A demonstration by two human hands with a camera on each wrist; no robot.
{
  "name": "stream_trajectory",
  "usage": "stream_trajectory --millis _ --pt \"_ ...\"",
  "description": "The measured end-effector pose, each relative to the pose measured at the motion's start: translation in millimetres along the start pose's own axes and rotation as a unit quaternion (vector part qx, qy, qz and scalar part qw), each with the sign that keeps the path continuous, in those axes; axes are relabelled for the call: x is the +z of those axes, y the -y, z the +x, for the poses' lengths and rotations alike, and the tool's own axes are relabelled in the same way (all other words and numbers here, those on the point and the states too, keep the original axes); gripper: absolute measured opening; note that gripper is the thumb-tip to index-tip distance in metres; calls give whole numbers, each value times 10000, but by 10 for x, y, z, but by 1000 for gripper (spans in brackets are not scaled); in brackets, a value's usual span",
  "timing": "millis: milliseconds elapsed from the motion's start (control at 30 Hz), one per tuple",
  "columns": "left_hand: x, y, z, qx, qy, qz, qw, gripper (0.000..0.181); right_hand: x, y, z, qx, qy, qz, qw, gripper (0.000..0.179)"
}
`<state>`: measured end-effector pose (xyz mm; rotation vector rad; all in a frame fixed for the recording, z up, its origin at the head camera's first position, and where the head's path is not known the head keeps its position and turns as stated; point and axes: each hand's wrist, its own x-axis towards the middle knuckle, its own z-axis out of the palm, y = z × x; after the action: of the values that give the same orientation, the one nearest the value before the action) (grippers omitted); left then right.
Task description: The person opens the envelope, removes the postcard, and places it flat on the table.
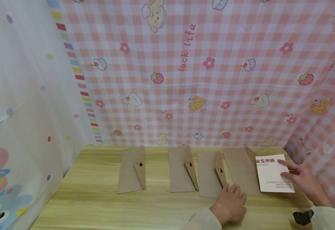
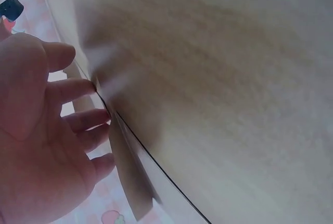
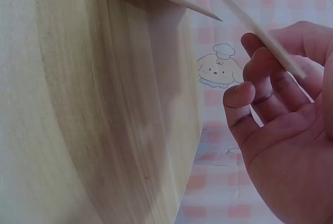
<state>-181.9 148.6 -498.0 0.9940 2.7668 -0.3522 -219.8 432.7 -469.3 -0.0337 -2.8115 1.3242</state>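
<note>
My right hand (image 1: 305, 182) pinches a white card (image 1: 271, 179) by its right side, thumb and fingers on opposite faces. Red and grey printing shows on the card, which overlaps the rightmost brown paper envelope (image 1: 237, 172) in the head view. Seen edge-on in the right wrist view, the card (image 3: 250, 23) is held up off the tabletop. My left hand (image 1: 230, 204) rests palm down, its fingertips at the lower corner of the neighbouring envelope (image 1: 207, 179). Loosely bent fingers (image 2: 80, 120) touch down beside an envelope flap (image 2: 127, 169) in the left wrist view.
Two more brown envelopes, a middle one (image 1: 179, 175) and a left one (image 1: 128, 172), lie on the wooden table (image 1: 92, 191) with flaps partly raised. A pink checked cloth (image 1: 167, 89) hangs behind the table, and a white patterned cloth (image 1: 26, 105) hangs at the left.
</note>
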Motion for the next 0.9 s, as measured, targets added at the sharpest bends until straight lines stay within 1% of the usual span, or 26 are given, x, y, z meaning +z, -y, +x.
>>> stream_trajectory --millis 100,200,300,333,500,567,733,833,900 --pt "-12 15 3 41 29 -31 10000 50 -17 30 -18 76 202 28 9998 64" --pt "-19 22 7 43 54 -77 9999 50 -28 50 -39 36 335 154 9993 63" --pt "-25 23 8 16 75 -100 9999 50 -28 57 -55 -51 343 265 9990 61" --pt "-28 23 7 6 77 -109 9999 50 -27 61 -61 -18 357 328 9988 61" --pt "-48 32 -5 -13 175 -138 9998 49 -22 74 -79 41 430 219 9988 60" --pt "-57 39 -12 7 182 -144 9997 49 -22 72 -81 -46 403 64 9992 58" --pt "-69 64 -22 79 162 -161 9997 54 -20 73 -97 -164 387 -91 9991 51" --pt "-71 74 -21 102 189 -176 9996 55 -26 86 -120 -116 464 -60 9988 52" --pt "-67 80 -12 123 237 -226 9994 57 -22 96 -134 -171 469 -97 9987 55"
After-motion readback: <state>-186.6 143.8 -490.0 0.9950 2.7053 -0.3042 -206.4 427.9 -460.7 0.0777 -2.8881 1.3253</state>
